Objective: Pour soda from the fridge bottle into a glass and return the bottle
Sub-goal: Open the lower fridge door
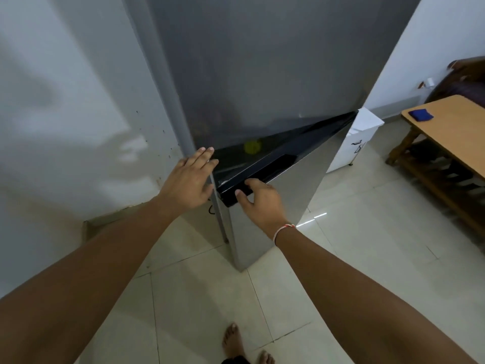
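A tall grey fridge (262, 74) fills the upper middle of the head view, with its lower door (275, 211) swung slightly out from the body, so that a dark gap is seen along the door's black top edge (286, 156). In that gap, at about 12 o'clock from the hands, a blurred yellow round shape (252, 147) is seen; what it is cannot be told. No bottle or glass is seen; the fridge interior is hidden but for that gap.

The left hand (189, 179) is laid against the fridge's left front corner at the level of the gap, its fingers (206, 153) straight and together, nothing held. The right hand (259, 198), at 3 o'clock from the left and just beside it, is set on the near corner of the door's black top edge; the thumb (242, 194) is pressed on the front of that edge and the fingers are curled over it, so the grip is closed on the door's top edge. A pale string band (282, 231) is worn on the right wrist.

At 3 o'clock from the fridge a wooden bench (451, 132) stands well apart, with a small blue cloth (421, 114) lying on its top. A white bin (351, 143) stands just behind the door's far end. Bare feet (232, 342) are seen on the pale tiled floor (341, 271) at 6 o'clock.
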